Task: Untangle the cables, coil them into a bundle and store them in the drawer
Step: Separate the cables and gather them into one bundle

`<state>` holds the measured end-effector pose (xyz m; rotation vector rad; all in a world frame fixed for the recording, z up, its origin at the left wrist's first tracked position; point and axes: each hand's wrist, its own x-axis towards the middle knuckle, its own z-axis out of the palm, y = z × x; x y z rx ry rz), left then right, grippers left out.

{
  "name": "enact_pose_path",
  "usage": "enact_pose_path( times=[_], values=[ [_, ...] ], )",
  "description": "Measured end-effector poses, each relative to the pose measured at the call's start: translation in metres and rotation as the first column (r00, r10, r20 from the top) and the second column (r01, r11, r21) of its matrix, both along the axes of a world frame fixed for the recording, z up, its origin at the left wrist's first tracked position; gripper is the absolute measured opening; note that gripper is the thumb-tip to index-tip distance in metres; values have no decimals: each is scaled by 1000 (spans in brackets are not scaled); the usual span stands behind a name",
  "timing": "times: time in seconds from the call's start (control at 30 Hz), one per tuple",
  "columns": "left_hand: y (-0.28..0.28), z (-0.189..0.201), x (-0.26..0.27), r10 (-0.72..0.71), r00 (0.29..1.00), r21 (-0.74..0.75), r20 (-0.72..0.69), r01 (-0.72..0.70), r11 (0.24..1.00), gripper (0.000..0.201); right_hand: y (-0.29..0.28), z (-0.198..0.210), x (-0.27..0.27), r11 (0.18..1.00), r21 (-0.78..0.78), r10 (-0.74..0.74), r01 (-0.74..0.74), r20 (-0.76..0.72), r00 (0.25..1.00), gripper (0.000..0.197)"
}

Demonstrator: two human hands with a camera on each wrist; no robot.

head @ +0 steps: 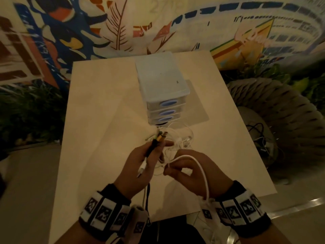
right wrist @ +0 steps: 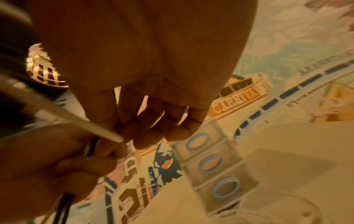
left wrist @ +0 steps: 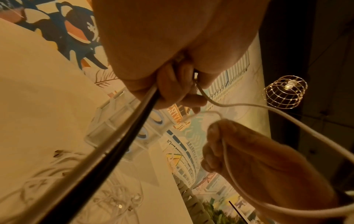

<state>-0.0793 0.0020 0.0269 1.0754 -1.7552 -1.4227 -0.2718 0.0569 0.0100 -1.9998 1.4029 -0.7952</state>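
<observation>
My left hand (head: pixel 140 164) is curled around a black cable (head: pixel 152 147) and some thin white ones, with their plug ends sticking out past my fingers toward the drawer box (head: pixel 162 88). My right hand (head: pixel 190 169) pinches a thick white cable (head: pixel 202 170) between thumb and fingertips. That cable loops back over my right wrist and hangs off the near edge of the table (head: pixel 98 106).

What could go wrong? The rest of the cables (head: pixel 177 138) lie in a messy pile on the table, right in front of the drawer box and just past my fingers. They run up into both my hands. If I pull hard, I think the knots will get tighter, not looser. The pile could also slide and bump the drawer box, which looks light. The thick white cable hanging over my wrist could snag on my wristband (head: pixel 235 212) or slip off the table and drag the others with it. The black cable dangles down below my left hand too, so it could catch on something I cannot see.

The drawer box has three drawers I can count, each with a blue oval handle (right wrist: pixel 210 165), and all look closed. So nothing is stored yet, and no neat coil is made. The tangle sits between my hands and the drawer box, touching the table.
</observation>
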Motion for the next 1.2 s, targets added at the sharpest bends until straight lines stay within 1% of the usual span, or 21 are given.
enact_pose_path(
  times=[0.07,0.13,0.2,0.27,0.37,0.43,0.47,0.5,0.57,0.6,0.63,0.67,0.73,0.8,0.87,0.93,1.0,1.03,1.07,1.13,1.2],
  values=[
    [1,-1,0,-15,1000,-35,24,16,999,36,0,4,11,997,-66,42,-44,-27,999,13],
    [2,1,2,-38,999,-52,33,39,998,36,3,6,17,996,-64,59,-60,-24,998,11],
    [3,3,3,-43,998,-53,38,45,998,37,6,6,15,999,17,46,-45,-31,998,20],
    [4,5,6,-31,999,-17,11,31,999,31,9,5,4,993,115,28,-26,-16,999,26],
    [6,8,14,-128,992,-44,-6,127,991,25,12,10,-12,983,153,-109,100,55,992,18],
    [9,12,14,-199,980,-45,-16,198,979,26,13,11,-14,968,194,-184,162,101,978,9],
    [11,15,13,-220,975,-32,-31,219,975,27,12,13,-13,962,203,-212,185,117,970,9],
    [13,17,12,-231,972,-13,-49,231,973,28,12,14,-11,952,206,-253,225,122,960,18],
    [15,20,9,-243,967,12,-70,245,970,32,10,15,-9,935,198,-328,294,173,929,43],
    [17,20,9,-247,966,6,-73,248,969,33,9,17,-9,940,171,-325,296,179,928,53],
    [18,21,9,-249,966,-6,-73,250,968,33,8,18,-9,956,129,-283,264,156,946,57],
    [18,22,10,-250,965,-16,-75,249,968,31,9,18,-9,975,76,-216,209,104,971,51],
    [18,22,11,-246,966,-32,-78,245,969,27,10,17,-12,992,-15,-126,126,-12,992,31],
    [15,21,13,-219,973,-31,-70,217,976,26,13,14,-20,989,-12,-145,145,-37,989,28],
    [10,18,17,-170,983,-12,-75,169,986,29,21,10,-35,977,39,-207,209,-46,977,26],
    [4,17,21,-77,992,38,-98,81,996,32,40,4,-54,954,128,-260,270,-88,962,21],
    [-3,19,24,36,987,128,-156,-16,992,32,68,-5,-73,919,260,-265,298,-156,952,17],
    [-6,20,25,87,978,173,-190,-54,983,32,83,-11,-81,888,351,-249,298,-180,952,15],
    [-9,22,27,126,968,210,-216,-80,975,32,98,-18,-87,839,458,-233,293,-185,955,13],
    [-15,24,30,175,954,240,-242,-116,964,32,125,-38,-94,707,656,-195,265,-180,964,9],
    [-16,25,33,208,944,235,-256,-148,961,34,144,-59,-90,605,761,-133,234,-193,972,9]
  ],
)
